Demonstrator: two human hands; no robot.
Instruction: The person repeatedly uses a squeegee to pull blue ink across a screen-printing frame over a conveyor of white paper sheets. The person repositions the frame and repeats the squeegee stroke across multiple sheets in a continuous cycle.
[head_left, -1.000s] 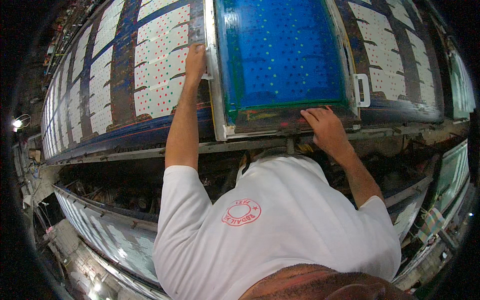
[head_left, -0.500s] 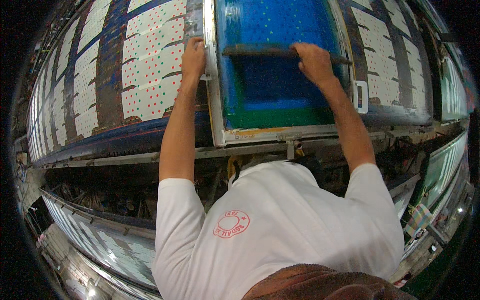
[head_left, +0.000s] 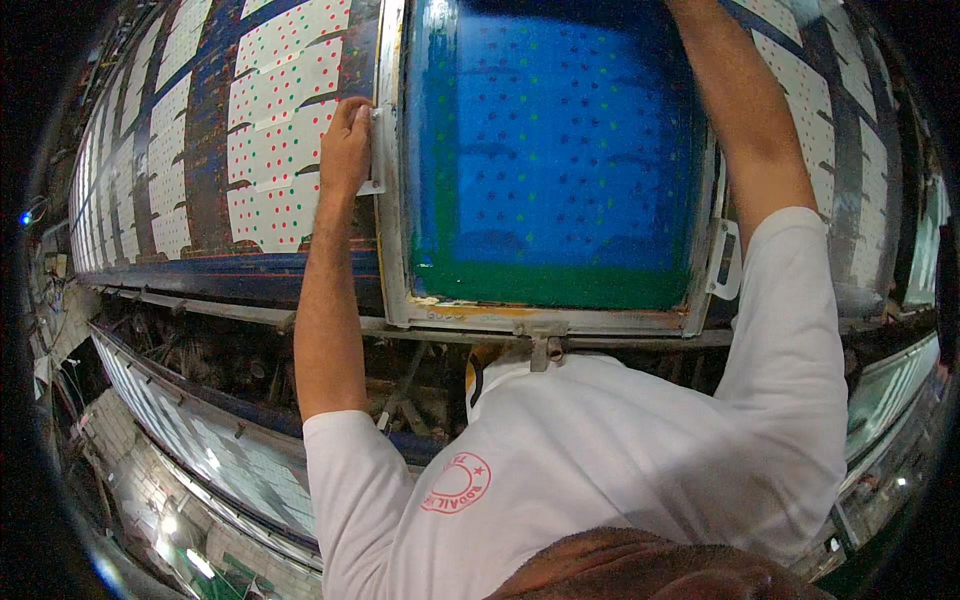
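Frame (head_left: 394,230), rectangular, metal, left hand (head_left: 347,148) gripping edge, translucent blue screen (head_left: 560,200)

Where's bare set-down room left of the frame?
Dark, stained table strip between the two nearest columns of white dotted panels. Crowded: left edge of the silver rectangular metal frame, where the left hand is.

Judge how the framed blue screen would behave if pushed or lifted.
The frame would probably stay stiff, judging by its thick, metal-looking sides. The blue screen inside it may flex a little, as it looks thin and partly see-through. Tipping seems unlikely, since the frame lies broad and flat.
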